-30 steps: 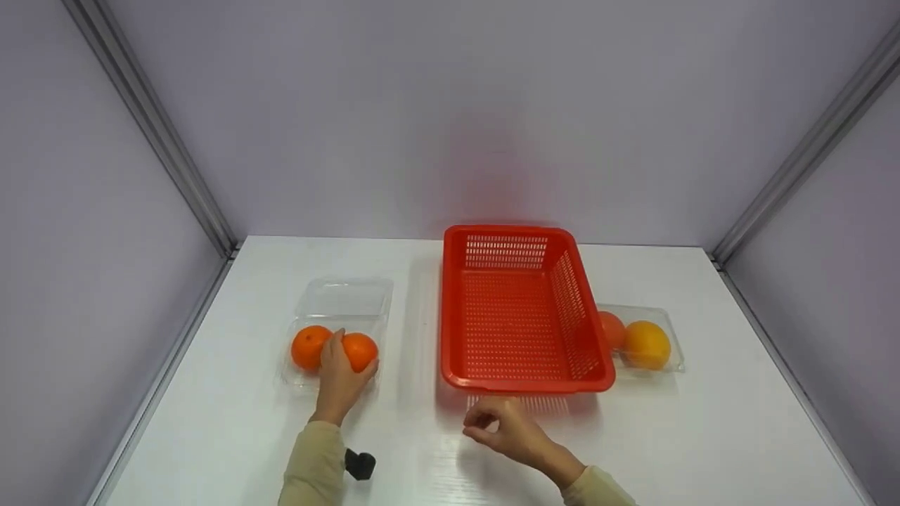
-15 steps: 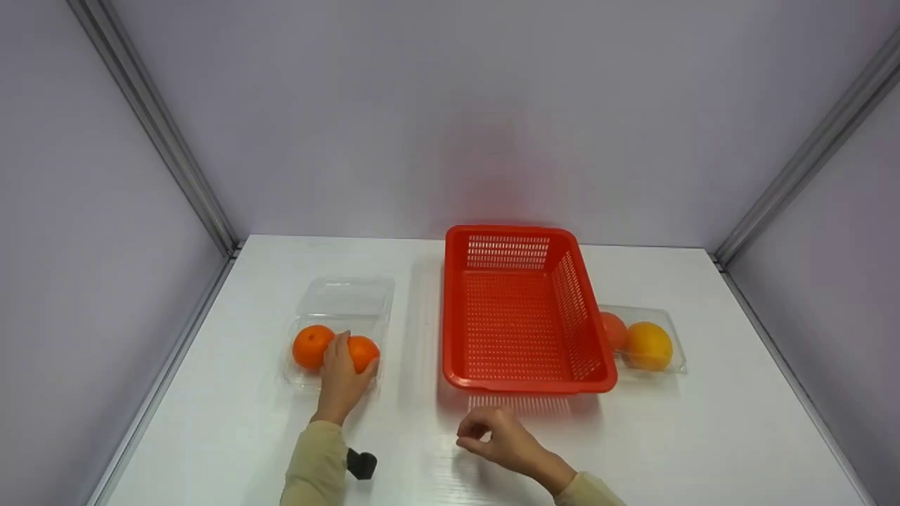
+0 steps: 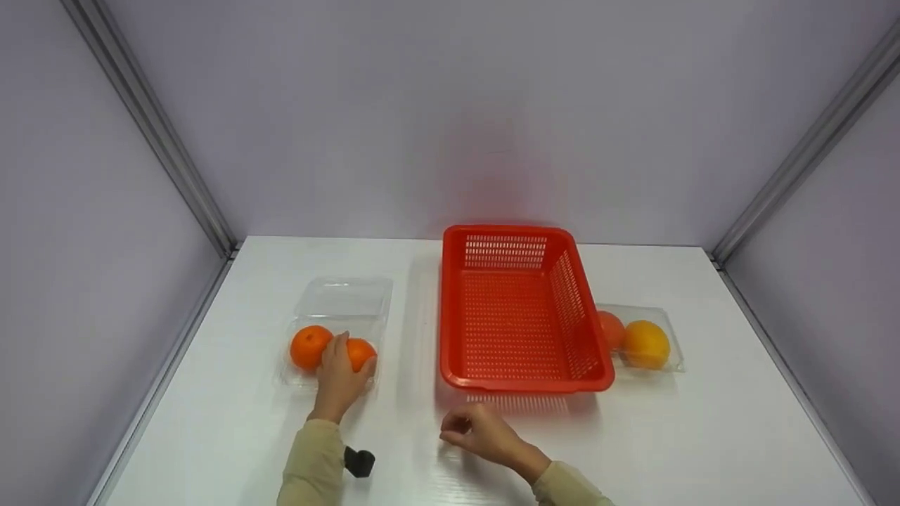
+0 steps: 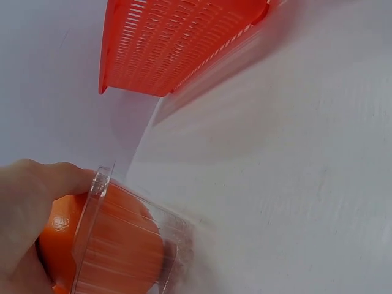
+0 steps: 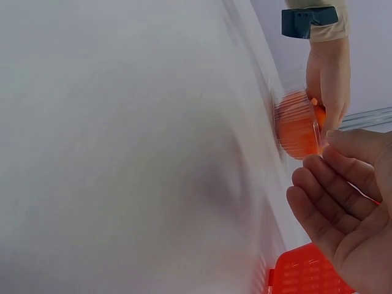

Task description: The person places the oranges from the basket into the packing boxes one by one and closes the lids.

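On the left of the head view lies an open clear plastic clamshell box [image 3: 343, 301] with its lid folded back. One orange [image 3: 309, 348] sits in its left half. My left hand [image 3: 337, 383] grips a second orange [image 3: 361, 353] in the right half, with fingers and thumb spread round it from above. Through the clear wall in the left wrist view, that orange [image 4: 122, 245] shows down inside the box. My right hand [image 3: 485, 432] hovers before the basket, fingers loosely curled and thumb near the index fingertip. It holds nothing, as the right wrist view shows.
A red perforated basket [image 3: 520, 385] stands at the table's middle. Partly behind its right side is another clear box [image 3: 675, 344] with a yellow fruit [image 3: 647, 344] and a reddish round fruit [image 3: 612, 331]. White walls enclose the table's back and sides.
My right hand has drifted left and slightly down, away from the basket's front edge. The left hand stays at the orange, which sits a touch lower in the box.
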The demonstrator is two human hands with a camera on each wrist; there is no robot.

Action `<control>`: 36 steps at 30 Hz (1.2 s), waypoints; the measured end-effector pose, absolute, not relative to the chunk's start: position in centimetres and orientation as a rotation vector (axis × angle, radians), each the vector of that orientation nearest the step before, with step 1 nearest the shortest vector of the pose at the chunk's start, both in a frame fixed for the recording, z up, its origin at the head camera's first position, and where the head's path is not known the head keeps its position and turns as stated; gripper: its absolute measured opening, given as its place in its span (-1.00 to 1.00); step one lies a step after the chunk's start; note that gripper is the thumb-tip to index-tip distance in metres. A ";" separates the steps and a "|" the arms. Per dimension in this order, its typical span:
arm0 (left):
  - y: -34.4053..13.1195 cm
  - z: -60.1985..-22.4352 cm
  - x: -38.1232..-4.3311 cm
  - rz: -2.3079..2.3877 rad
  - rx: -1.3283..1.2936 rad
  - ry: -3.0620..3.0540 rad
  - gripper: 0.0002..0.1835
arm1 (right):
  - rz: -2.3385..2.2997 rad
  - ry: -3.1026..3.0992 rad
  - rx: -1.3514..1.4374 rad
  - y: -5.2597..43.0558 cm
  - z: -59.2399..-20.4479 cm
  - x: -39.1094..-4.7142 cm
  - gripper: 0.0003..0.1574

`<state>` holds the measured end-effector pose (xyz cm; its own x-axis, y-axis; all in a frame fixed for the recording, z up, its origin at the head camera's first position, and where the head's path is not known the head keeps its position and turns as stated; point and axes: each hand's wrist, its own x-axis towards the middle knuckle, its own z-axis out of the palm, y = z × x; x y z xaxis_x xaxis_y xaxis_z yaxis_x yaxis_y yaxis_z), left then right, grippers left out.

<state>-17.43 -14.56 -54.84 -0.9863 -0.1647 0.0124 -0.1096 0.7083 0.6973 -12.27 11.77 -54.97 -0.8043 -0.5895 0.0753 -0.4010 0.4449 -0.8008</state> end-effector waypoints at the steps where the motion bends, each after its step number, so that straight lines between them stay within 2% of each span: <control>1: -14.6 -54.8 -17.5 -1.140 0.228 -2.843 -0.27 | -1.288 2.479 -0.857 11.6 -55.0 -12.3 -0.88; 10: -14.6 -54.5 -17.4 -1.132 0.243 -2.848 -0.29 | -1.279 2.466 -0.807 10.2 -55.6 -12.4 -0.89; 17: -15.3 -54.1 -17.2 -1.162 0.247 -2.695 -0.50 | -1.297 2.443 -0.829 9.9 -55.5 -12.4 -0.89; 28: -17.2 -53.4 -17.1 -1.174 0.277 -2.437 -0.70 | -1.238 2.482 -0.800 10.1 -55.6 -13.0 -0.89; 36: -18.9 -53.6 -16.7 -1.114 0.278 -2.305 -0.72 | -1.297 2.462 -0.748 9.8 -55.4 -13.0 -0.88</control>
<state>-16.73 -18.94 -53.57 -0.8221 -0.4106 0.3944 0.0540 0.6333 0.7720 -13.00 9.82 -55.41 -0.8339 -0.5518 0.0099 -0.3203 0.4693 -0.8229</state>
